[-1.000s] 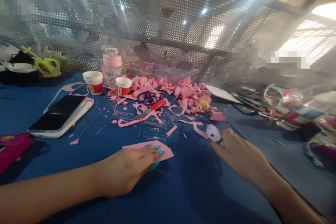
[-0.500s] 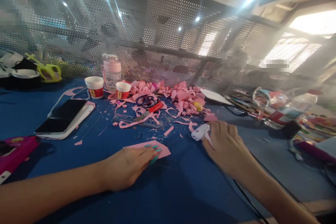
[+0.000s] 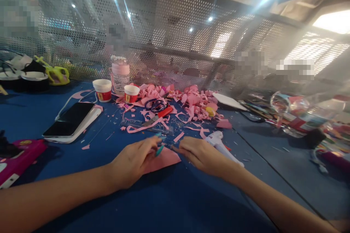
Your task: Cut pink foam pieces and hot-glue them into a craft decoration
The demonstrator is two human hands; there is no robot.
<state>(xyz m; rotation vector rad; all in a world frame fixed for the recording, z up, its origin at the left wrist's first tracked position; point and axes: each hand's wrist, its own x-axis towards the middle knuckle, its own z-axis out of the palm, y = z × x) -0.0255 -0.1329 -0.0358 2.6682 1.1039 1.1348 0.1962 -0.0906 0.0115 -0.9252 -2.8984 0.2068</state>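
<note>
A piece of pink paper [image 3: 164,160] lies on the blue table in front of me. My left hand [image 3: 133,160] is over its left part, with thumb and fingertips apart; the raised fingertips are blurred. At the paper's right corner is my right hand [image 3: 198,153], its fingers curled together. Whatever they may hold is too small to make out. Just behind that hand, a white glue gun [image 3: 216,139] rests on the table, partly covered by the wrist.
Pink paper scraps [image 3: 191,100] pile up ahead, near a red utility knife [image 3: 164,111], scissors [image 3: 155,105] and a clear ruler [image 3: 161,128]. Paper cups [image 3: 102,90], a bottle [image 3: 120,76] and a phone [image 3: 69,119] stand or lie leftward. Plastic bottles [image 3: 306,118] lie at right.
My right hand has let go of the glue gun and moved left to the paper's corner. My left fingers have lifted from lying flat on the paper.
</note>
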